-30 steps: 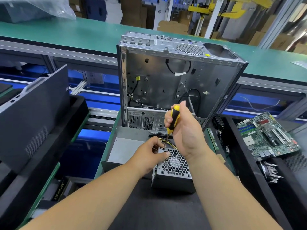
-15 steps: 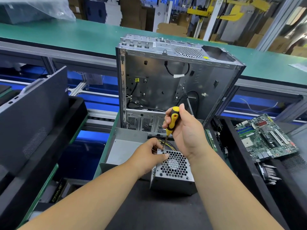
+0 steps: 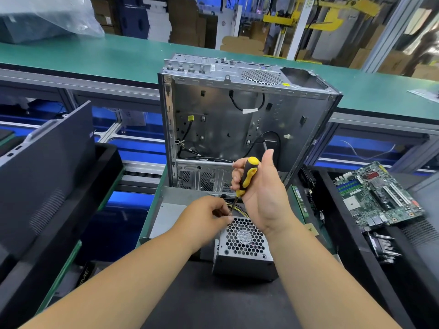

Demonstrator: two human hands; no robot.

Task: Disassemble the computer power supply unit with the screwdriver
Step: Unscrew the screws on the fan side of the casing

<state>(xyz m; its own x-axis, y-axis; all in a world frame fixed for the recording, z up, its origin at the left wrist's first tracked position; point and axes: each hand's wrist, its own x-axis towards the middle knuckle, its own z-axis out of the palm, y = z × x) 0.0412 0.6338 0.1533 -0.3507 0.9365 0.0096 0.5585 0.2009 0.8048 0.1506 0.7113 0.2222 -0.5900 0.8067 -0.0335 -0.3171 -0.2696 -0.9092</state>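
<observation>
At the far left corner of the power supply unit point(image 3: 244, 248) we see our right hand point(image 3: 263, 195) wrapped round the black-and-yellow handle of the screwdriver point(image 3: 245, 178), fingers curled on one side and the thumb raised behind it. The shaft slants down to the box's top edge, where our left hand point(image 3: 205, 216) pinches something small at the tip; what it pinches is too small to make out. The unit, a grey metal box with a honeycomb fan grille facing up, sits on a dark mat point(image 3: 213, 305) between our forearms, and yellow and black wires point(image 3: 240, 207) leave its far side.

Just behind stands the open computer case point(image 3: 237, 119), upright and stripped (only a few black cables cling to its back wall), with a loose grey panel point(image 3: 171, 210) lying at its foot to the left. Our right wrist covers the grille's far right corner. To the right a green motherboard point(image 3: 377, 195) lies tilted on a black bin point(image 3: 351, 257), with a finned metal part below it. A dark side panel point(image 3: 45, 167) leans in another black bin on the left.

Beyond runs a green conveyor belt point(image 3: 118, 55), with cardboard boxes and yellow machinery blurred behind it. The screw itself is hidden by our fingers.
</observation>
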